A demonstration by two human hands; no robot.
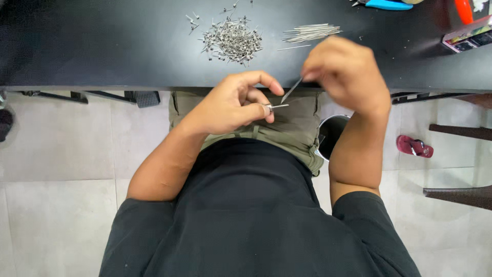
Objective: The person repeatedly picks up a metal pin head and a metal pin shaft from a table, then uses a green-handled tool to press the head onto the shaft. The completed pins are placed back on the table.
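Observation:
My left hand (237,102) pinches a small metal piece with a short pin (274,107) sticking out to the right, held over my lap just below the black table's edge (128,77). My right hand (346,72) grips a thin metal rod (291,91) that slants down toward the small piece; their tips are close together. On the table beyond my hands lie a heap of small metal pieces (230,40) and a bundle of thin metal rods (310,32). A single rod (293,48) lies loose near the bundle.
A blue-handled tool (387,4), an orange object (464,10) and a small box (469,35) lie at the table's far right. A round metal container (330,134) stands by my right knee. A red sandal (414,146) and dark chair legs (458,132) are on the tiled floor.

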